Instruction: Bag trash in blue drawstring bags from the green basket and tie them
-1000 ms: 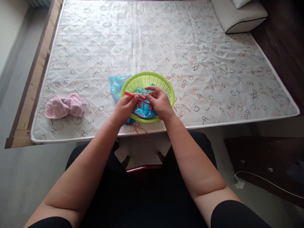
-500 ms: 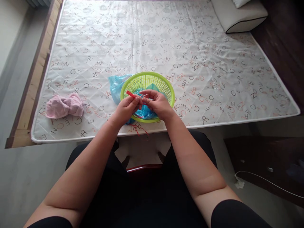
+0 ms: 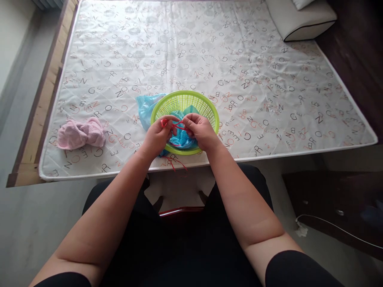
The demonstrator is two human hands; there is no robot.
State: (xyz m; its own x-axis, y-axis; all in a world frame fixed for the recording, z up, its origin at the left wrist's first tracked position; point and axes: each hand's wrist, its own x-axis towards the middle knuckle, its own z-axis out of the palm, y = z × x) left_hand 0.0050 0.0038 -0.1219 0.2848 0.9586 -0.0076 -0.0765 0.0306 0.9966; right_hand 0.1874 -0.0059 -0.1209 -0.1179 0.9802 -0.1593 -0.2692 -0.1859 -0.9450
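Above a lime-green plastic basket [image 3: 211, 107], my two hands hold a red string [image 3: 178, 124] between them. My left hand [image 3: 159, 134] is closed on a looped, bunched end near its thumb and forefinger. My right hand [image 3: 201, 129] pinches the other part, a short span of which runs between the hands. Inside the basket lies crumpled blue plastic [image 3: 182, 140], partly hidden by my hands. A light blue plastic bag [image 3: 145, 109] rests against the basket's left side. Loose red strands [image 3: 172, 161] hang over the mattress edge below.
The basket stands near the front edge of a white mattress [image 3: 227, 48] printed with letters. A crumpled pink cloth [image 3: 81, 133] lies to the left. A pale cushion [image 3: 302, 22] sits at the back right. A dark wooden piece [image 3: 326, 203] with a white cable is at lower right.
The red string was bunched in my left hand; now it stretches between both hands with a loop at the left. My right hand's fingers have closed on it.
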